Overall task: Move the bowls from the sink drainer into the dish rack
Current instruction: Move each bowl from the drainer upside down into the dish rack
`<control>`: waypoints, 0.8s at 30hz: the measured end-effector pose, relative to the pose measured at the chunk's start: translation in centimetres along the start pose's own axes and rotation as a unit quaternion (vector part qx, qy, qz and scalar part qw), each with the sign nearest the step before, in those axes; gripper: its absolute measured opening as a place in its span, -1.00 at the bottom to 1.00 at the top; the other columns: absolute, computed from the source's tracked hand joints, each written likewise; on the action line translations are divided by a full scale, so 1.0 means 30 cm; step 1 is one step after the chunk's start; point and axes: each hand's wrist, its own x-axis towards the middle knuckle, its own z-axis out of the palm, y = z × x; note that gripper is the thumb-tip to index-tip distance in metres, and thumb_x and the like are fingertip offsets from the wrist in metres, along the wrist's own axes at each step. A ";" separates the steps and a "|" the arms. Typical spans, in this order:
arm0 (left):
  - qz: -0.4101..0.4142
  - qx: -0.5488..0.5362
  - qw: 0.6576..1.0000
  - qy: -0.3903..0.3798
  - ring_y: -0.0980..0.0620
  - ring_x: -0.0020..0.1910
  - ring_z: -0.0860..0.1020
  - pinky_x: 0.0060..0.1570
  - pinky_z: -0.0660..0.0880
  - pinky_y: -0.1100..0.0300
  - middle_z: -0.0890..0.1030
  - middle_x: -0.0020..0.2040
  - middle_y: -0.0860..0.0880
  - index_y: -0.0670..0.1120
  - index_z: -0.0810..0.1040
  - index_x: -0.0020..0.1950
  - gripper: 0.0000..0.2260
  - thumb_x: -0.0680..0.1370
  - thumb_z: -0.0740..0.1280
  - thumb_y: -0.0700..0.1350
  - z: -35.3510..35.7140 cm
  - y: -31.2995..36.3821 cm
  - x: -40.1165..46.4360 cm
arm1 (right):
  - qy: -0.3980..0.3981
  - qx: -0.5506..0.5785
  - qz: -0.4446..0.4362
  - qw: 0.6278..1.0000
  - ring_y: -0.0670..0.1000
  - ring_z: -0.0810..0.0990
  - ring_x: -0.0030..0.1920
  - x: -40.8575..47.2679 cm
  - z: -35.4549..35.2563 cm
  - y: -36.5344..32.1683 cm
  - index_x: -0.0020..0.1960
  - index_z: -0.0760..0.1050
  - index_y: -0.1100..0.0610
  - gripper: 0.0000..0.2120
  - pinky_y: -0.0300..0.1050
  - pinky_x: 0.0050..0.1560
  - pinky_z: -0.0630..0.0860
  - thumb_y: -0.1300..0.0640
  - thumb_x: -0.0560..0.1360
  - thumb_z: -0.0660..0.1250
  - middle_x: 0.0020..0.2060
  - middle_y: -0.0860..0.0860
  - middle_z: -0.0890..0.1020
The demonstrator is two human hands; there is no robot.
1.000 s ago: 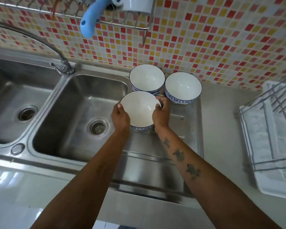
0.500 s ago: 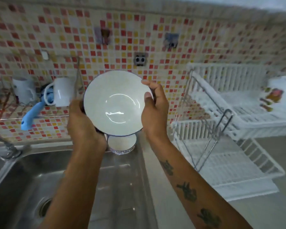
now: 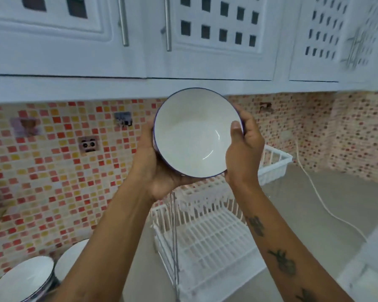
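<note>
I hold a white bowl point(image 3: 194, 136) with a dark blue rim in the air, tilted so its inside faces me. My left hand point(image 3: 155, 166) cups its lower left side and my right hand point(image 3: 244, 153) grips its right rim, thumb inside. The bowl hangs above the white two-tier dish rack point(image 3: 210, 243), whose upper tier is partly hidden behind my hands. Two more white bowls point(image 3: 22, 282) point(image 3: 71, 257) stand at the bottom left, partly cut off by the frame and my left arm.
White wall cabinets point(image 3: 183, 40) hang close above the bowl. A mosaic tile wall point(image 3: 59, 171) with a socket point(image 3: 88, 144) runs behind. A white cable point(image 3: 321, 201) trails across the grey counter point(image 3: 292, 205) to the right of the rack.
Both hands have lifted the bowl off the drainer and carried it up and to the right, over the dish rack. The view has swung up from the sink to the cabinets.
</note>
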 end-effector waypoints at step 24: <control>0.166 0.725 0.658 0.119 -0.11 0.10 0.49 -0.02 0.55 -0.10 0.47 0.11 -0.04 -0.09 0.39 0.07 -0.40 0.22 0.63 0.05 -0.147 -0.099 0.339 | -0.453 -0.278 0.411 0.741 0.15 0.60 0.14 0.313 0.030 0.406 0.28 0.47 0.04 -0.39 0.12 0.20 0.52 -0.35 0.42 0.19 0.17 0.09 0.61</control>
